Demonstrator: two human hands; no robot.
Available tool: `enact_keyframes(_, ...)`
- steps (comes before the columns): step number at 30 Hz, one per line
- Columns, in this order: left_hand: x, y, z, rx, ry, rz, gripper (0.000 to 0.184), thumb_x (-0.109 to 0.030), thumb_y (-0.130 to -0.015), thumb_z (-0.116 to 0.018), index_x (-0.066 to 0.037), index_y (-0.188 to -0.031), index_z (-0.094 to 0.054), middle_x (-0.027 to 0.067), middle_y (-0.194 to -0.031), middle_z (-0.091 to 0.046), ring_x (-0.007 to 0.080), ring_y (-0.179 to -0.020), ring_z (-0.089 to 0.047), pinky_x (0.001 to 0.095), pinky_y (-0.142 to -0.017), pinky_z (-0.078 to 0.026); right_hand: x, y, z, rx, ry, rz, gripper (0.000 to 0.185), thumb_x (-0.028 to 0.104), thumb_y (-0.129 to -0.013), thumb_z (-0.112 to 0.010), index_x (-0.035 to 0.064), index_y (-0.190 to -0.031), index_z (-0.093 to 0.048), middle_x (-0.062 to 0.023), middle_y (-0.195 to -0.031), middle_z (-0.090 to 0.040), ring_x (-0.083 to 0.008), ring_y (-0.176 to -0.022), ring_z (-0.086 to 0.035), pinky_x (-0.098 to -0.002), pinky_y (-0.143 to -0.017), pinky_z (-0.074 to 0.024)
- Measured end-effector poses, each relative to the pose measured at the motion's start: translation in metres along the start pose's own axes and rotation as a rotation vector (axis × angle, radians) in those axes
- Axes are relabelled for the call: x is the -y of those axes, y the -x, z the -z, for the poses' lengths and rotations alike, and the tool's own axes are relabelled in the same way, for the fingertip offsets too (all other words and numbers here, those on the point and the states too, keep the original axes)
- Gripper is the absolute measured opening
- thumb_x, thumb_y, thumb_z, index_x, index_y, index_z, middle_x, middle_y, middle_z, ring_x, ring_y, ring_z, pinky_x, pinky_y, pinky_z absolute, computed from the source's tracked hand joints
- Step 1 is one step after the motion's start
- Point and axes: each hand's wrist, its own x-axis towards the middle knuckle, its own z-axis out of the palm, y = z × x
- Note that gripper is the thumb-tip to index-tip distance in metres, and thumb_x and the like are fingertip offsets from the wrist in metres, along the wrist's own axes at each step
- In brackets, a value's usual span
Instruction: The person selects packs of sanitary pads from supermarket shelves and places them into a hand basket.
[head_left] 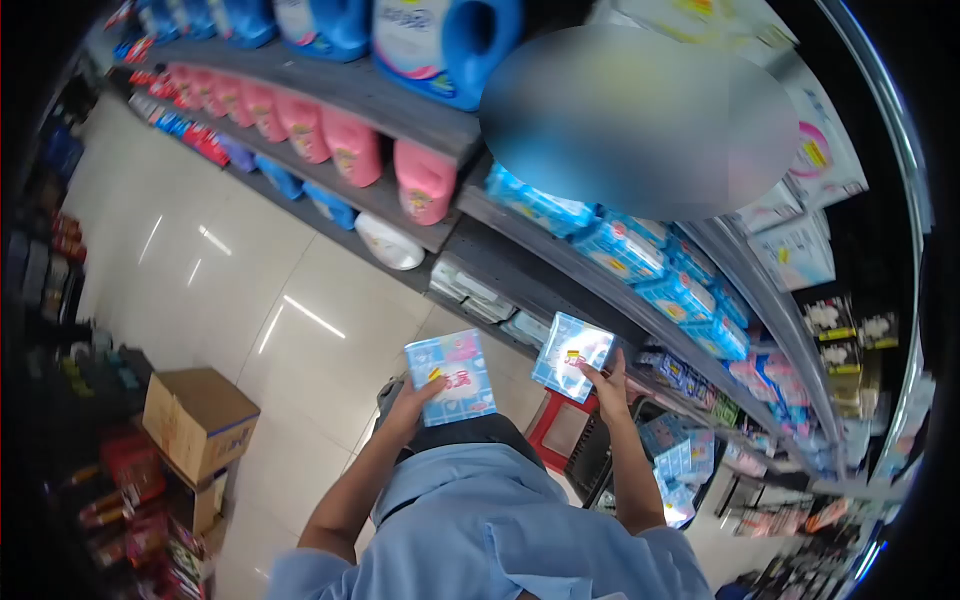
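Observation:
My left hand [408, 408] is closed on a light blue square pack [455, 375] with a pink corner, red lettering and a small yellow mark; the thumb lies across its front. A similar blue-and-white pack [572, 350] is gripped in my right hand [608, 388], thumb on the face, with glare over its middle. Both packs are held up apart from each other in front of my body. Below my right forearm is a dark basket [590, 462] with a red part [545, 425], holding several more blue packs [685, 455].
Shelves [420, 115] carry blue jugs [445, 50], pink bottles [425, 180] and a white bottle [390, 242]. Blue packs [620, 250] fill the shelf to the right. A cardboard box [200, 420] stands at the left by a tiled floor [260, 270]. A blurred patch hides part of the upper shelf.

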Motion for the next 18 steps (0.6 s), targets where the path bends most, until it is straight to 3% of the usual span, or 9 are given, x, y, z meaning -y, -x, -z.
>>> enact_keyframes(4,0.005,0.003,0.004,0.026,0.004,0.036,0.048,-0.021,-0.081,-0.063,-0.001,-0.119,-0.041,0.0106,-0.107,-0.055,0.0213,-0.096,-0.056,0.0351,-0.083,-0.047,-0.008,0.016,0.026,-0.029,0.032,0.108,0.1,0.01,-0.071,-0.071,0.0019,-0.139,0.001,-0.0217,-0.126,-0.038,-0.026,-0.108,-0.048,-0.0314,-0.086,-0.0445)
enact_keyframes(6,0.005,-0.003,0.005,0.078,-0.01,0.08,0.047,-0.022,-0.082,-0.061,-0.001,-0.12,-0.041,0.0113,-0.108,-0.055,0.0226,-0.097,-0.056,0.0361,-0.084,-0.047,-0.005,0.04,0.04,-0.111,0.177,0.211,0.099,0.011,-0.071,-0.071,0.0018,-0.139,-0.001,-0.0204,-0.125,-0.038,-0.0256,-0.114,-0.042,-0.0331,-0.092,-0.0389)
enact_keyframes(7,0.002,-0.006,0.0,0.098,-0.039,0.112,0.047,-0.022,-0.083,-0.06,-0.001,-0.121,-0.04,0.0115,-0.108,-0.055,0.0231,-0.098,-0.056,0.0364,-0.085,-0.046,0.018,0.066,0.039,-0.145,0.054,0.144,0.097,0.012,-0.071,-0.071,0.0003,-0.139,-0.002,-0.02,-0.124,-0.038,-0.0255,-0.114,-0.042,-0.0343,-0.095,-0.0358)
enact_keyframes(13,-0.027,-0.027,-0.031,0.245,-0.288,0.16,0.048,-0.025,-0.086,-0.053,-0.001,-0.125,-0.038,0.0111,-0.116,-0.051,0.024,-0.107,-0.05,0.0381,-0.093,-0.04,0.02,0.163,0.102,-0.602,-0.216,0.148,0.092,0.014,-0.072,-0.068,-0.001,-0.139,-0.006,-0.0194,-0.125,-0.038,-0.0257,-0.114,-0.042,-0.0337,-0.095,-0.0356)
enact_keyframes(15,-0.028,-0.032,-0.043,0.268,-0.345,0.164,0.046,-0.024,-0.087,-0.052,0.0,-0.124,-0.038,0.0105,-0.116,-0.051,0.0229,-0.108,-0.05,0.0369,-0.093,-0.04,0.016,0.191,0.136,-0.878,-0.127,0.285,0.081,0.013,-0.074,-0.061,-0.0009,-0.138,-0.013,-0.0167,-0.122,-0.043,-0.0245,-0.109,-0.048,-0.0324,-0.093,-0.0384)
enact_keyframes(16,-0.03,-0.029,-0.054,0.281,-0.377,0.166,0.043,-0.023,-0.088,-0.051,-0.001,-0.123,-0.039,0.0095,-0.115,-0.051,0.0212,-0.108,-0.049,0.0357,-0.093,-0.039,0.009,0.203,0.162,-0.87,-0.252,0.367,0.091,0.021,-0.072,-0.068,-0.001,-0.138,-0.009,-0.0242,-0.126,-0.035,-0.0297,-0.114,-0.043,-0.0354,-0.092,-0.0393)
enact_keyframes(18,-0.026,-0.03,-0.07,0.318,-0.393,0.156,0.042,-0.023,-0.089,-0.05,-0.001,-0.122,-0.04,0.009,-0.114,-0.051,0.0205,-0.107,-0.049,0.0356,-0.092,-0.039,0.019,0.224,0.197,-0.986,-0.349,0.405,0.085,0.019,-0.075,-0.066,-0.0035,-0.136,-0.012,-0.0217,-0.122,-0.04,-0.0256,-0.105,-0.05,-0.0301,-0.086,-0.0434)
